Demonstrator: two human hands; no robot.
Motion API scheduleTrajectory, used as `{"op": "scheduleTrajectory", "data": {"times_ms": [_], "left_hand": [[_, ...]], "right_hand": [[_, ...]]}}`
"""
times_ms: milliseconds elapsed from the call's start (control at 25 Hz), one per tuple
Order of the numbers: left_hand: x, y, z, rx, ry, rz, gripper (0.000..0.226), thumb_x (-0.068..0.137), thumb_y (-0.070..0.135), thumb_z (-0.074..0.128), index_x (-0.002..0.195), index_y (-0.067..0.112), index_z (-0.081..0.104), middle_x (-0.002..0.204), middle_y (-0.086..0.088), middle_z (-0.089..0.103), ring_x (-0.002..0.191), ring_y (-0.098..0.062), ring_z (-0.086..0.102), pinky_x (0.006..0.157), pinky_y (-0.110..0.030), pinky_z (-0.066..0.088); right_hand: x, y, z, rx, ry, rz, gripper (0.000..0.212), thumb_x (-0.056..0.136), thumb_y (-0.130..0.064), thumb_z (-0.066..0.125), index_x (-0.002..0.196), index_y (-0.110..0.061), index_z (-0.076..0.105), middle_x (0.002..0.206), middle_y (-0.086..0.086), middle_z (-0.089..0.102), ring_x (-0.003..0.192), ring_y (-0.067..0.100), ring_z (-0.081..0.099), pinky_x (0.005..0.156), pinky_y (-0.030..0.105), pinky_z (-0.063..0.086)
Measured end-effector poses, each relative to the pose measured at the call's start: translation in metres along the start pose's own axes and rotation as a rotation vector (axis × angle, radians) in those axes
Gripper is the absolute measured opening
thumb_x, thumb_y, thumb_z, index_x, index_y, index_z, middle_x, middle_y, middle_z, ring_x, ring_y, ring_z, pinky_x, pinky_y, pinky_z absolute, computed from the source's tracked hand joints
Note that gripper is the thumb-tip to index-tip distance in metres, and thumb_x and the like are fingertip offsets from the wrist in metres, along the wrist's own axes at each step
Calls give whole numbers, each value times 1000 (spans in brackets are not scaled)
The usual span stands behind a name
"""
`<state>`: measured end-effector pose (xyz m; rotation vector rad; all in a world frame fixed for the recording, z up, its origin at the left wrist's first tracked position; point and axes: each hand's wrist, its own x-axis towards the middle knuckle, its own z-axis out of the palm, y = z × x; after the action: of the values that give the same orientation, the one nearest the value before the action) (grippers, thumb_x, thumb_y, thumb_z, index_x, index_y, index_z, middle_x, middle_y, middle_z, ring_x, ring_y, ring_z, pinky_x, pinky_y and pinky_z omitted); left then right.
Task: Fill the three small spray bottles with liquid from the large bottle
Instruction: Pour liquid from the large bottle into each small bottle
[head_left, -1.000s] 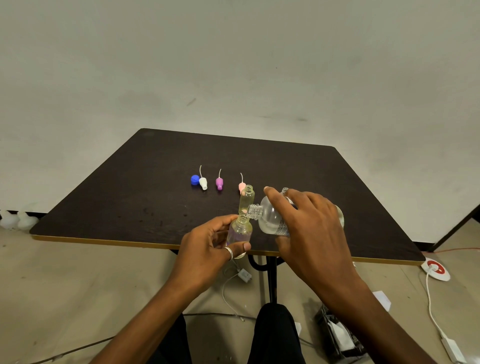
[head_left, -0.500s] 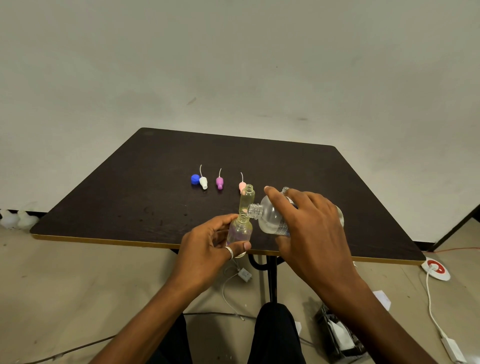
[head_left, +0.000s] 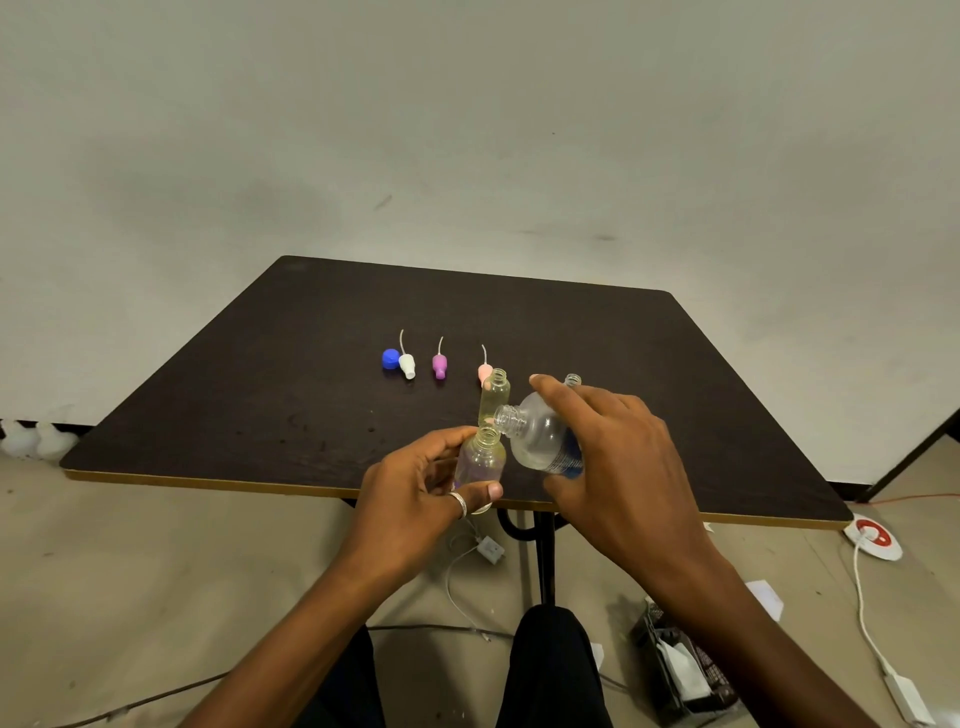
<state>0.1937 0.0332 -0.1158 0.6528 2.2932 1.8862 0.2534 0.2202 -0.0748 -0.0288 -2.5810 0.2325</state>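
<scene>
Left hand (head_left: 415, 493) pinched a small clear plastic spray bottle (head_left: 480, 460) between thumb and fingers, right over the near edge of the dark square table (head_left: 260, 415). Right hand (head_left: 618, 467) was curled round the big clear plastic bottle with the blue label (head_left: 540, 436), tipped with its mouth right by the little neck. Narrow target, so I reckon a wobble or too steep a tilt would've sent liquid down the outside. The slim clear bottle (head_left: 496, 397) just behind looked easy to knock.

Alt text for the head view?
The right hand tilts the large bottle, mouth at the neck of a small bottle held in the left hand. Three spray tops and a blue cap lie on the table behind.
</scene>
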Motion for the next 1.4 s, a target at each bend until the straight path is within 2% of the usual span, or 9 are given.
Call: {"op": "scheduleTrajectory", "data": {"times_ms": [200, 320, 440, 600, 720, 880, 1080, 1240, 1400], "left_hand": [[1, 1, 1, 3, -1, -14, 52, 74, 17, 85, 121, 29, 68, 107, 17, 74, 100, 4, 68, 85, -16, 55], [9, 0, -5, -2, 33, -44, 51, 73, 18, 85, 117, 35, 67, 103, 21, 74, 97, 6, 68, 81, -14, 55], [28, -3, -16, 13, 84, -55, 51, 73, 19, 86, 117, 34, 68, 104, 20, 74, 98, 5, 68, 83, -18, 54], [66, -16, -30, 74, 180, -55, 50, 73, 20, 86, 120, 27, 68, 103, 15, 74, 92, 2, 70, 78, -14, 53], [96, -29, -35, 112, 243, -58, 52, 73, 20, 86, 121, 23, 68, 105, 10, 74, 90, 4, 69, 78, -12, 53], [118, -47, -32, 146, 303, -112, 52, 75, 20, 85, 123, 20, 66, 108, 5, 73, 93, -2, 67, 92, -29, 55], [124, -64, -30, 216, 316, -148, 56, 78, 20, 82, 130, 16, 61, 122, -3, 69, 99, -7, 61, 82, -19, 46], [125, -73, -30, 228, 340, -159, 58, 78, 20, 82, 131, 15, 60, 125, -5, 68, 100, -7, 59, 75, -10, 42], [127, -82, -30, 221, 326, -138, 65, 78, 22, 82, 136, 15, 55, 131, -7, 65, 108, -12, 62, 84, -19, 48]], "right_hand": [[4, 6, -6, 266, -64, 96, 85, 65, -32, 87, 139, -32, 46, 126, -5, 62, 108, 15, 59, 91, 28, 49], [6, 14, -9, 457, -79, 172, 81, 63, -37, 86, 135, -36, 48, 123, -11, 61, 101, 10, 62, 86, 24, 55], [8, 19, -10, 566, -67, 207, 78, 62, -37, 87, 130, -38, 50, 116, -19, 61, 100, 5, 62, 81, 19, 55], [9, 22, -12, 637, -32, 248, 74, 61, -35, 88, 125, -43, 51, 109, -26, 60, 98, 0, 60, 79, 19, 55], [10, 26, -11, 672, -13, 277, 75, 60, -34, 89, 126, -40, 52, 111, -21, 62, 98, 4, 62, 80, 24, 57], [11, 33, -8, 731, 1, 306, 78, 61, -33, 89, 128, -38, 51, 115, -16, 62, 100, 9, 64, 82, 29, 58], [11, 36, -3, 764, 9, 321, 78, 63, -33, 89, 130, -37, 49, 117, -17, 61, 103, 6, 62, 83, 26, 57], [10, 38, 2, 807, -5, 342, 76, 64, -32, 88, 129, -39, 49, 117, -18, 61, 103, 7, 62, 83, 26, 57], [9, 38, 3, 825, 8, 361, 76, 64, -34, 87, 129, -39, 48, 116, -18, 60, 102, 6, 62, 79, 22, 57]]}}
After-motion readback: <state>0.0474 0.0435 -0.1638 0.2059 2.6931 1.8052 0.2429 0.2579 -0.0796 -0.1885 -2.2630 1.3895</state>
